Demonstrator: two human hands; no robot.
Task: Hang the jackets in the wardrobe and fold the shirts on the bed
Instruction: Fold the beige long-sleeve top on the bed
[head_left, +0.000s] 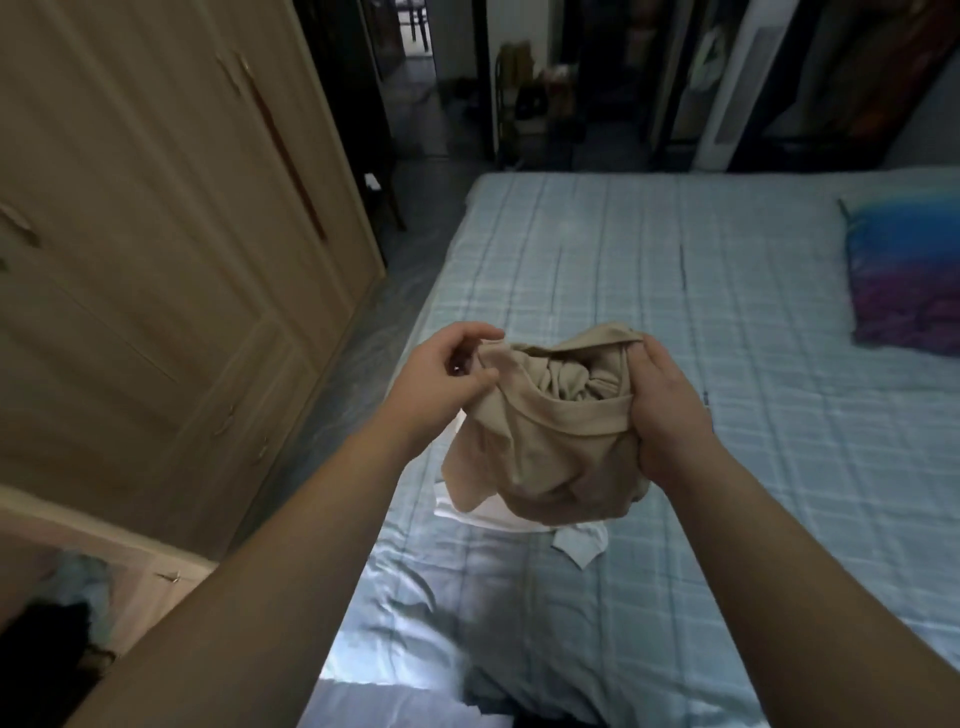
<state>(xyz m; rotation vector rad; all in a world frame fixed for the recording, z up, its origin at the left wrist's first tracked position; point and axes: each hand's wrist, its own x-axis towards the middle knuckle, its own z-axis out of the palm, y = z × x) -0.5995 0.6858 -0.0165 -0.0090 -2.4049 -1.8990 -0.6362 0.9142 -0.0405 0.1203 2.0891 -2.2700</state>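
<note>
L grip & R grip both clamped on bunched beige shirt, held above bed.

Count logged from the head view.
Grips: 2, the left grip and the right grip.
Beige shirt: 1.
White garment: 1, partly hidden, so its kind could not be told.
Bed: 1.
Pillow: 1.
Wardrobe: 1.
Dark cloth: 1 heap; the separate pieces could not be counted.
</note>
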